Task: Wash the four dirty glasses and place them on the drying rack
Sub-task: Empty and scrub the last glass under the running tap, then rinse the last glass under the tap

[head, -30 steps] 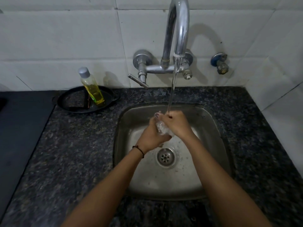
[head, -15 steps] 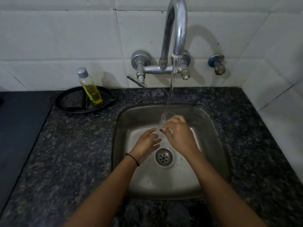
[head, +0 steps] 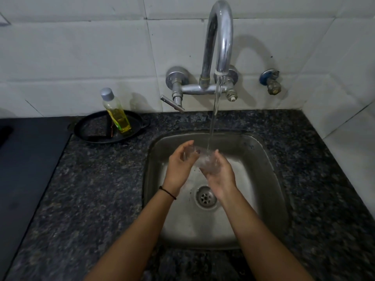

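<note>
A clear glass [head: 206, 160] lies tilted on its side between both hands, over the steel sink [head: 261, 159]. Water from the chrome tap [head: 220, 37] falls straight onto it. My left hand [head: 179, 167] grips the glass's left end, thumb raised and fingers curled round it. From below and to the right, my right hand [head: 222, 176] cradles the glass with its thumb over the top. No other glasses and no drying rack are in view.
A bottle of yellow liquid [head: 116, 110] stands in a black oval tray [head: 89, 130] on the dark granite counter [head: 97, 189], left of the sink. A black stove surface [head: 24, 159] lies at far left. A small valve [head: 271, 81] juts from the tiled wall.
The glass, which my right hand held upright under the stream, now lies tipped sideways. My left hand has come up from below to grip its left end.
</note>
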